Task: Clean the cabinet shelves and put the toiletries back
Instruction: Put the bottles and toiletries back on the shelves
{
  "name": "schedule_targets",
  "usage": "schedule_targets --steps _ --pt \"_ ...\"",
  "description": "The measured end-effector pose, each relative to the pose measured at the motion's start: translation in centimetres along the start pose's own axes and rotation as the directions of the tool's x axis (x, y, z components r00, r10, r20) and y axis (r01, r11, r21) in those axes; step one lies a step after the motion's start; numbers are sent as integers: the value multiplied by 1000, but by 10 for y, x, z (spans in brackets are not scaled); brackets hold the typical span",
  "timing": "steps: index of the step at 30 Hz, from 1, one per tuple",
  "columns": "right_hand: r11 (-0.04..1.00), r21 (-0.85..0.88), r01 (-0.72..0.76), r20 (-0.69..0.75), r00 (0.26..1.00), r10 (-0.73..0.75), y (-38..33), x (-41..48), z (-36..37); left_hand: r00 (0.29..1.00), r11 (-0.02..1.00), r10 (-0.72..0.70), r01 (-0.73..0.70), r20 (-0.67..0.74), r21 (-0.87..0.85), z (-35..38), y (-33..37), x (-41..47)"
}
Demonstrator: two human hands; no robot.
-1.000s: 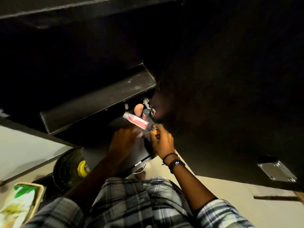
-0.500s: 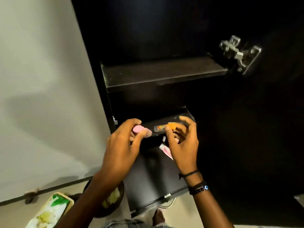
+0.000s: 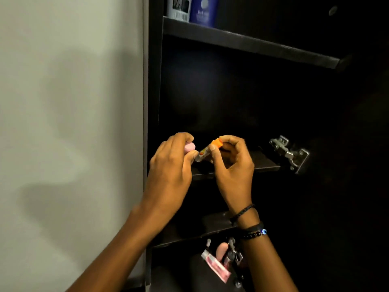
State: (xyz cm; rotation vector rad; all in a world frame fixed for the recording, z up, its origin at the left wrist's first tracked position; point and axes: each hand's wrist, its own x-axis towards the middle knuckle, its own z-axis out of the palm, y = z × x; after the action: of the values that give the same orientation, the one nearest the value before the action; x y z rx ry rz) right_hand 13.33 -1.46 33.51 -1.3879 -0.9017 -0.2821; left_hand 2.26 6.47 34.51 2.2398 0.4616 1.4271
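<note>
left hand grips pink item | right hand pinches orange-capped tube

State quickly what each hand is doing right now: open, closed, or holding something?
Left hand: closed, gripping a small pink item.
Right hand: closed, pinching an orange-capped tube.

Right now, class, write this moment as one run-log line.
left hand: grips pink item | right hand: pinches orange-capped tube | position: at middle shelf | top shelf: pale bottle, blue bottle
</note>
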Motion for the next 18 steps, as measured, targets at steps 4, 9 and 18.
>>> schedule_targets --steps 4,9,18 --pt "997 -81 7 141 990 4 17 26 7 997 991 -48 55 -64 120 24 -4 13" --pt "998 -54 -44 243 969 56 29 37 19 989 973 -113 130 -99 191 44 -15 22" --pt "988 43 -150 348 929 126 53 35 32 970 958 -207 227 -126 175 56 -25 19"
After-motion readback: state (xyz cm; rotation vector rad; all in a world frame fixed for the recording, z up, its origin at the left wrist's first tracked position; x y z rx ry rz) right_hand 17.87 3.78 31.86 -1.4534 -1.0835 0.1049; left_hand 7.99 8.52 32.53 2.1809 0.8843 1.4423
